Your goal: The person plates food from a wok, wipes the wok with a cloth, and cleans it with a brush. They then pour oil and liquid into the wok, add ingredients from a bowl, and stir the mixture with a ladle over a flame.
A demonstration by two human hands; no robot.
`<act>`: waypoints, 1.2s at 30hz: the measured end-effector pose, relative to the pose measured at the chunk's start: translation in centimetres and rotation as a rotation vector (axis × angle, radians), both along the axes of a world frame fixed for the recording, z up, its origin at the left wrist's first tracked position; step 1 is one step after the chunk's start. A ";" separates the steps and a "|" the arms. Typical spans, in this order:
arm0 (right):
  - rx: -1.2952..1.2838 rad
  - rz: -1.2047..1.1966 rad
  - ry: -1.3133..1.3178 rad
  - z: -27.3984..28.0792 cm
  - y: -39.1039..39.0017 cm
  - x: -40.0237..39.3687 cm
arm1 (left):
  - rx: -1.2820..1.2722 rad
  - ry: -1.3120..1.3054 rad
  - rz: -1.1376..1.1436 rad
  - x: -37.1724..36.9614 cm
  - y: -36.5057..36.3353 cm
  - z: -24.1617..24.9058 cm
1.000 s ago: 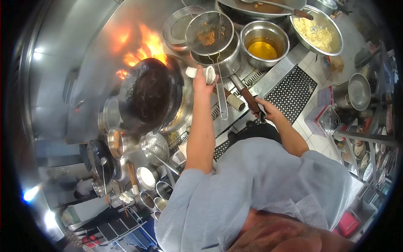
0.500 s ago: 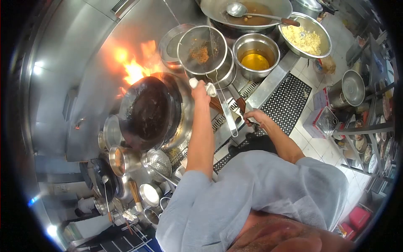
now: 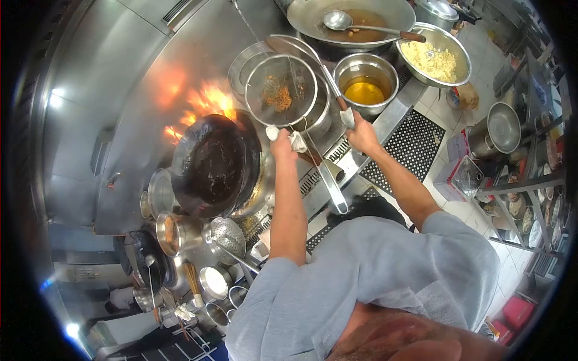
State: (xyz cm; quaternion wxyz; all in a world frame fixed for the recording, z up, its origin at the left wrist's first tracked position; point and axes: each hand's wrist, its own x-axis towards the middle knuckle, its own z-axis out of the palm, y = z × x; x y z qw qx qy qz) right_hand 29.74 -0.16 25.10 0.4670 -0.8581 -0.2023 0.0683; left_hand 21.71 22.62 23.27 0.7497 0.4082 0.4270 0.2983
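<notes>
My left hand is closed on a folded white cloth, between the dark wok and the wire-mesh strainer; whatever lies under the cloth is hidden. The wok is tilted on the burner, with flames rising behind its rim. Brown bits lie in the strainer, which rests over a metal pot, its handle pointing back towards me. My right hand grips the wooden handle of a long metal cooking tool. The tool reaches over the strainer's far side, its head overlapping the pans there.
Beyond my right hand stands a pot of yellow oil. Behind it are a large wok with a ladle and a bowl of pale yellow food. A perforated skimmer lies nearer me. Shelves line the right.
My right hand has risen forward, swinging the long tool up past the strainer. My left hand and the strainer have shifted slightly towards me. The flames have changed shape.
</notes>
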 end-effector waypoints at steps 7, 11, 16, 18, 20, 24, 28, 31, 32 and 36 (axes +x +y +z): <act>0.008 -0.068 -0.039 6.2 -0.8 3.4 | -0.049 -0.166 0.025 2.0 -2.3 -4.1; 0.177 0.003 -0.011 7.7 -2.8 4.5 | -0.087 -0.286 -0.071 2.1 -2.7 -7.2; 0.414 0.198 0.470 13.0 -2.2 3.2 | -0.152 -0.275 -0.094 -6.9 -6.0 0.5; 0.522 0.364 0.679 13.8 -1.0 3.0 | -0.137 -0.215 -0.145 -12.4 -8.0 3.9; 0.636 0.468 0.887 15.0 1.0 1.4 | -0.255 -0.129 -0.128 -18.2 -10.4 6.4; 0.641 0.498 1.143 18.8 5.4 -5.4 | -0.342 -0.231 0.013 -28.8 -14.7 3.3; 0.525 0.815 1.353 18.9 11.7 -12.7 | -0.341 -0.328 0.191 -35.6 -18.5 1.7; 0.542 0.945 1.546 17.0 16.8 -20.5 | -0.343 -0.511 0.183 -40.3 -19.8 1.1; 0.495 1.105 1.646 15.8 19.2 -22.9 | -0.326 -0.493 0.187 -41.8 -20.2 3.1; 0.549 1.230 1.671 11.1 26.8 -35.5 | -0.344 -0.480 0.182 -48.5 -21.5 5.6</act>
